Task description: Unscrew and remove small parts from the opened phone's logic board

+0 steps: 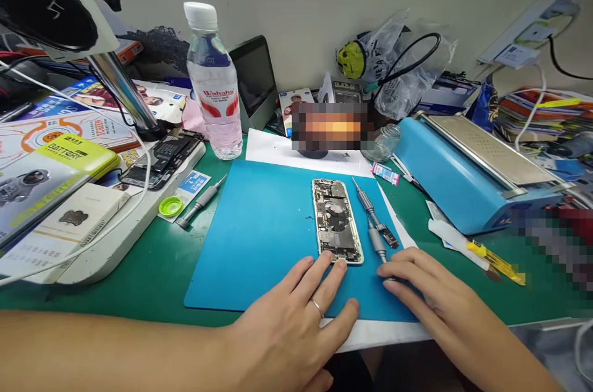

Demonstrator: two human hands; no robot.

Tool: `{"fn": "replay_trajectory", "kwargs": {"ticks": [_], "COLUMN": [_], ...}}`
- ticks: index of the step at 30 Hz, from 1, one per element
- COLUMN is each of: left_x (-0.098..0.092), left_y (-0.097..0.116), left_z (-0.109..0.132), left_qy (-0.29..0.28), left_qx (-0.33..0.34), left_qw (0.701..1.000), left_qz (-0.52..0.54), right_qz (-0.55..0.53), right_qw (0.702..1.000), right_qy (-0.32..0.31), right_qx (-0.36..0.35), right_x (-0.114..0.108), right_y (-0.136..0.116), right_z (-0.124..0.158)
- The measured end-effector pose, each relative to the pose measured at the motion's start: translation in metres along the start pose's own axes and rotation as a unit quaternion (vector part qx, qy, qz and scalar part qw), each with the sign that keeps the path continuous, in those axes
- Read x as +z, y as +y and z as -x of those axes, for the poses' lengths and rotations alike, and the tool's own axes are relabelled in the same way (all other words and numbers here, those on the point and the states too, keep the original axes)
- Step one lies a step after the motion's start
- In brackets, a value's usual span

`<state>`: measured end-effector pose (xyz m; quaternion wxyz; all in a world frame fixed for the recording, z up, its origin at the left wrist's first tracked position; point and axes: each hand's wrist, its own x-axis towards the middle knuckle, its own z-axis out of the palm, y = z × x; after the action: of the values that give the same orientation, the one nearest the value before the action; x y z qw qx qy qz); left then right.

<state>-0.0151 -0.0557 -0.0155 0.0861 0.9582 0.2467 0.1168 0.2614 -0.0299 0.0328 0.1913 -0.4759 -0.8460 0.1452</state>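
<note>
An opened phone, its inner parts showing, lies on a blue work mat. My left hand has its fingers spread, with two fingertips resting on the phone's lower end. To the right of the phone, my right hand pinches the near end of a grey precision screwdriver, which lies low over the mat. Against its far end is a second grey screwdriver. A small dark phone part sits just right of the pinched screwdriver.
A water bottle stands behind the mat's left corner. A blue machine is at the right, near yellow-handled tweezers. At the left, a white stand base carries boxes and another opened phone. Another screwdriver lies beside it.
</note>
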Motion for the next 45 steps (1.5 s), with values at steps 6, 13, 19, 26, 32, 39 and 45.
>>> {"fn": "replay_trajectory", "kwargs": {"ticks": [6, 13, 19, 26, 32, 39, 45], "left_x": [0.008, 0.011, 0.012, 0.006, 0.015, 0.026, 0.025], "left_y": [-0.003, -0.003, -0.003, -0.002, -0.002, -0.002, -0.001], "left_z": [-0.003, -0.005, -0.005, -0.003, -0.001, 0.004, 0.005], "left_qy": [0.015, 0.028, 0.044, 0.025, 0.051, 0.075, 0.071], "left_qx": [0.009, 0.011, 0.014, 0.013, 0.021, 0.025, 0.025], "left_qw": [0.999, 0.998, 0.997, 0.999, 0.997, 0.994, 0.995], "left_qz": [-0.027, -0.051, -0.062, -0.042, -0.046, -0.075, -0.064], "right_qz": [0.012, 0.040, 0.064, 0.011, -0.005, 0.013, 0.032], "right_qw": [0.989, 0.957, 0.936, 0.946, 0.947, 0.948, 0.948], "right_qy": [0.144, 0.280, 0.344, 0.313, 0.312, 0.311, 0.305], "right_qx": [0.015, 0.056, -0.023, -0.081, -0.074, -0.071, -0.086], "right_x": [-0.018, -0.009, 0.011, 0.045, 0.047, 0.044, 0.046], "right_y": [0.001, -0.004, 0.023, 0.027, 0.022, 0.015, 0.016], "right_z": [-0.001, -0.024, -0.022, -0.017, -0.013, -0.013, -0.015]}}
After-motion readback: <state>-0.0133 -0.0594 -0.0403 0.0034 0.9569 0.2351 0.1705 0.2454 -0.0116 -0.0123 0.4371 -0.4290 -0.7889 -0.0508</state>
